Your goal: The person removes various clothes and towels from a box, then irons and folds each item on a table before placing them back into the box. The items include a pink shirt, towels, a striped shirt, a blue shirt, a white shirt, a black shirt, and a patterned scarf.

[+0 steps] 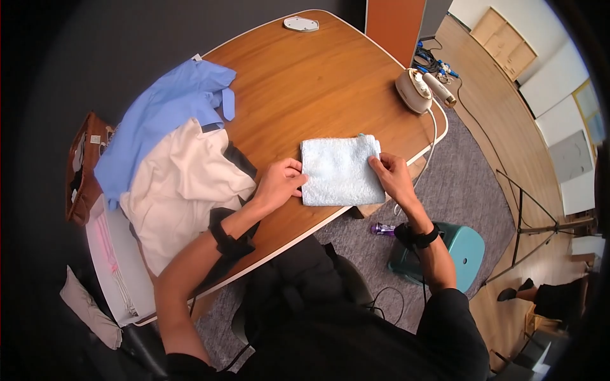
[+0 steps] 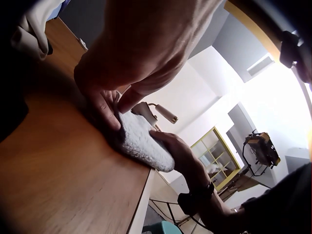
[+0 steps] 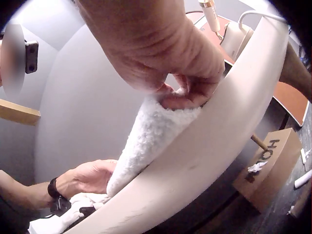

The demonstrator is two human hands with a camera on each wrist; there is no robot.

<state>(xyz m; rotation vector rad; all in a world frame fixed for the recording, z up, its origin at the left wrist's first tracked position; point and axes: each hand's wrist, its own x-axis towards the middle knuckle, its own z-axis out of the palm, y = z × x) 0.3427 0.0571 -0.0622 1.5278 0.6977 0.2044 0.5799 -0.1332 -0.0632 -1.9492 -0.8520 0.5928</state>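
A pale blue terry towel [image 1: 340,173], folded into a thick, roughly square pad, lies at the front edge of the wooden table. My left hand [image 1: 279,184] pinches its left side, thumb and fingertips at the fold. On the opposite side my right hand [image 1: 395,179] grips the edge, the thumb on top and the other fingers partly hidden beneath. The left wrist view shows the towel [image 2: 144,146] low over the tabletop between both hands. From the right wrist, its side [image 3: 146,136] slopes up toward the right fingers.
A cream garment [image 1: 184,178] and a blue shirt [image 1: 168,108] are heaped on the left. An iron [image 1: 414,92] with a white cord stands at the right edge. A white plate [image 1: 301,24] lies at the far end. A teal stool [image 1: 467,254] is on the floor.
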